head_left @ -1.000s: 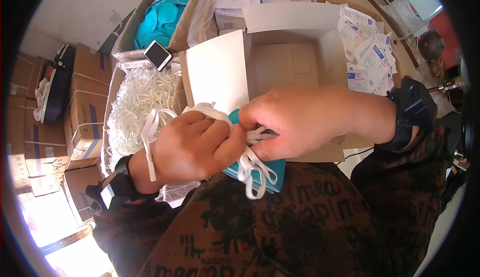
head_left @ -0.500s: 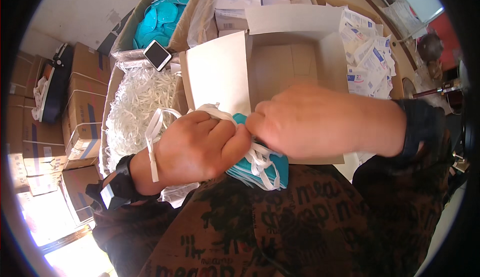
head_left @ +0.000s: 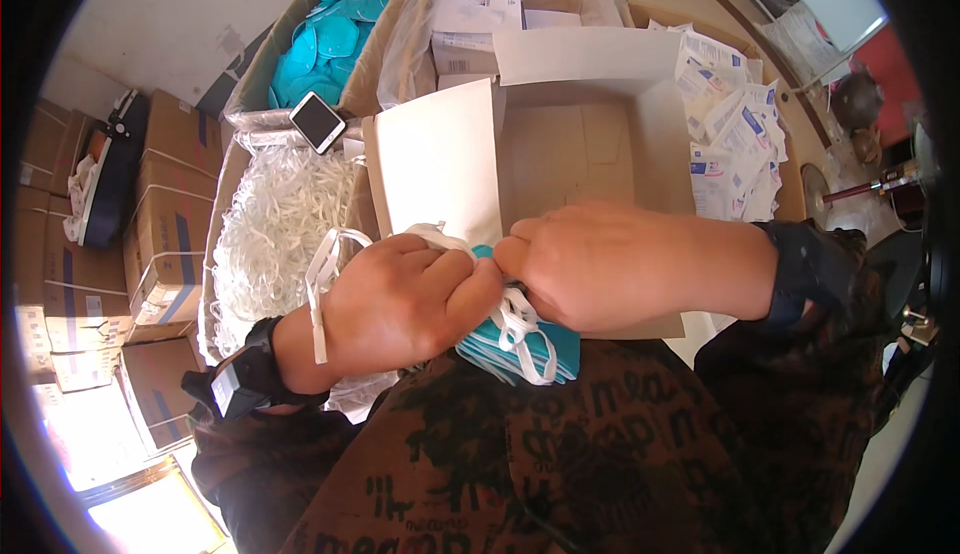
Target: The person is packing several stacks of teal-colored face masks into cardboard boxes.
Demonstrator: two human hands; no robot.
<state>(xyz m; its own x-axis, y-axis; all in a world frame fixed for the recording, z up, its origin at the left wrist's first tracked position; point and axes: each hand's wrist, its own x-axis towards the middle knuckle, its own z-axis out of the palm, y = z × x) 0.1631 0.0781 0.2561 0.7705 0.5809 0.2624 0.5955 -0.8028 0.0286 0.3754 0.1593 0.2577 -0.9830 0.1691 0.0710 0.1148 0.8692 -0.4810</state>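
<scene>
A small stack of flat teal face masks (head_left: 560, 352) rests against my lap, with white elastic straps (head_left: 519, 326) looped over its front. My left hand (head_left: 405, 292) is closed around a bunch of the straps at the stack's upper left, and a loose white loop (head_left: 322, 284) hangs over the back of that hand. Close against it, my right hand (head_left: 600, 264) is curled in a pinch at the top of the masks. Its fingertips are turned away, so what they pinch is hidden.
An open cardboard box (head_left: 580, 154) stands just beyond my hands. To its left are a carton heaped with white straps (head_left: 285, 224), a phone (head_left: 317, 122) and a box of teal masks (head_left: 318, 49). White packets (head_left: 735, 134) fill a box at right; sealed cartons (head_left: 170, 214) stand far left.
My right forearm has drawn slightly to the left, and the blur on that hand is gone. The left hand keeps its grip on the straps. The whole view has shifted a little.
</scene>
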